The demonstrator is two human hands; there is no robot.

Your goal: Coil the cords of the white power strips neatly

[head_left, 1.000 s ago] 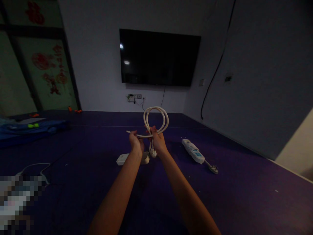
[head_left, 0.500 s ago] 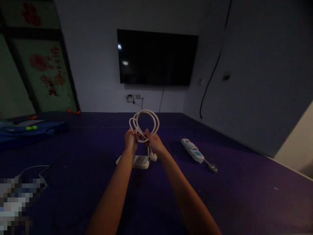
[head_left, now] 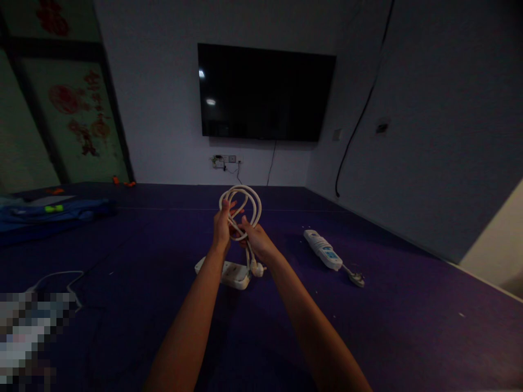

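Note:
Both hands hold a coiled white power cord (head_left: 250,200) up in front of me. My left hand (head_left: 223,227) is closed round the left side of the loops, thumb reaching into the coil. My right hand (head_left: 254,239) pinches the cord where the strands cross. A white plug (head_left: 257,268) dangles below my right hand. The cord's white power strip (head_left: 229,272) lies on the purple floor mat (head_left: 400,305) under my hands.
A second white power strip (head_left: 324,252) with its plug (head_left: 356,279) lies on the mat to the right. Another white cable (head_left: 57,277) curls at the left. Blue fabric (head_left: 49,215) lies far left. A dark TV (head_left: 265,92) hangs on the wall ahead.
The stretched-out end of the cord has been wound into the coil. My hands came closer together, and the loops are now tighter and smaller.

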